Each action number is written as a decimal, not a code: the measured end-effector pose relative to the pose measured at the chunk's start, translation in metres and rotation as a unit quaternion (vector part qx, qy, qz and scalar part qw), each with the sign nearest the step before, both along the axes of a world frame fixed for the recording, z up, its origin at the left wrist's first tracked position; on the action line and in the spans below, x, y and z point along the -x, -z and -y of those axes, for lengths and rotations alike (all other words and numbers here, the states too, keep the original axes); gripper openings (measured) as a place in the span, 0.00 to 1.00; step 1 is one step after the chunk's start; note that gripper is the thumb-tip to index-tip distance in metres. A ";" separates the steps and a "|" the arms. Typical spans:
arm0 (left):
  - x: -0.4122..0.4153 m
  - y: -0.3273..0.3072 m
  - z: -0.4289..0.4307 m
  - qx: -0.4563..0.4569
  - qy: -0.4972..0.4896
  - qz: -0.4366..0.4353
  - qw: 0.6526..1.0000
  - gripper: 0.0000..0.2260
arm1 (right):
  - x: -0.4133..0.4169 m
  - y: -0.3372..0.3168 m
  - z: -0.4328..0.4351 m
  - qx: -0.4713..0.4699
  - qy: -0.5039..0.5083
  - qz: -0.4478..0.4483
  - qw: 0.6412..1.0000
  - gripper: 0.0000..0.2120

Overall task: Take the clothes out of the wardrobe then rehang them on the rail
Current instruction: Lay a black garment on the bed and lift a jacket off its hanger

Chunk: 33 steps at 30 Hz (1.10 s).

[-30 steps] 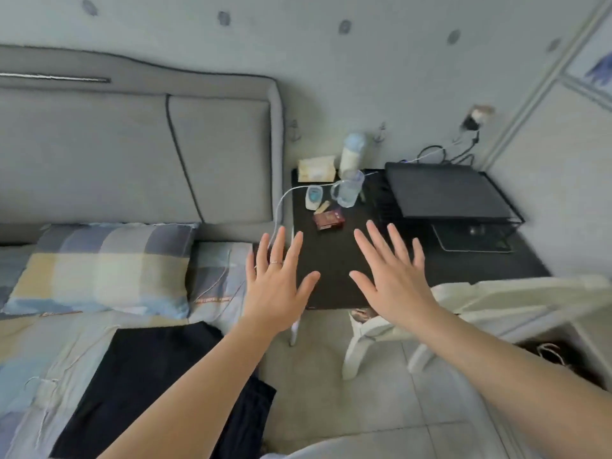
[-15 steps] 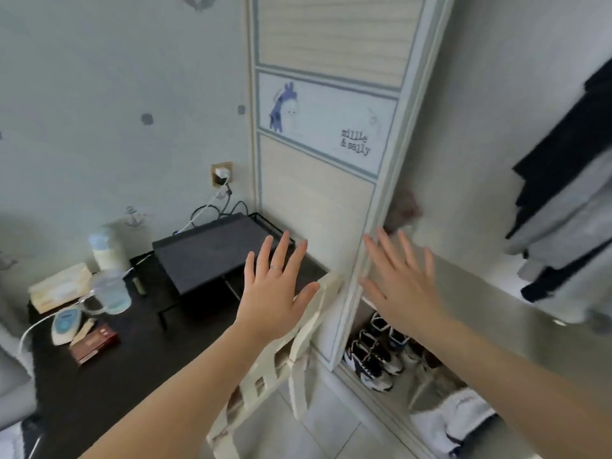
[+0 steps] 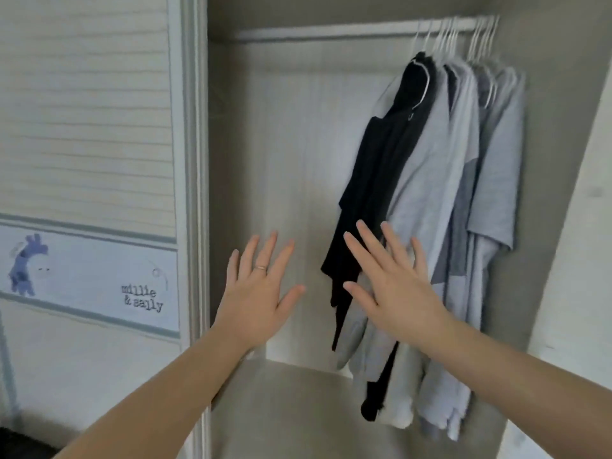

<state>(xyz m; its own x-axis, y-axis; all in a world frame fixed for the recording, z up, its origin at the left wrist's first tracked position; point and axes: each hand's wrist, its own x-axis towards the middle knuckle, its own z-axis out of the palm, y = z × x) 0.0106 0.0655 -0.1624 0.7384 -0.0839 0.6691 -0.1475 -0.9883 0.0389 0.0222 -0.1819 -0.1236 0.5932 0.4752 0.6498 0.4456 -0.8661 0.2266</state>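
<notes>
Splayed left hand (image 3: 256, 294), splayed right hand (image 3: 395, 289) before hanging clothes (image 3: 443, 167)

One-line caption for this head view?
Open left hand and right hand raised before a black garment and grey garments on white hangers, bunched on the white wardrobe rail.

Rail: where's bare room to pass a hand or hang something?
Rail is bare from the left wall to the black top; the shelf below is bare there too. Crowded at the right end, where hangers bunch together.
</notes>
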 end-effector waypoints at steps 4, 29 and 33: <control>-0.069 -0.049 0.018 -0.017 0.037 0.042 0.998 0.33 | -0.023 -0.059 0.012 -0.007 0.020 0.071 0.997 0.32; -0.396 -0.269 0.110 0.248 0.348 -0.046 0.903 0.36 | -0.238 -0.336 -0.004 0.047 0.402 0.202 0.892 0.17; -0.412 -0.270 0.128 0.276 0.388 -0.090 0.874 0.38 | -0.258 -0.348 -0.009 0.050 0.442 0.200 0.873 0.13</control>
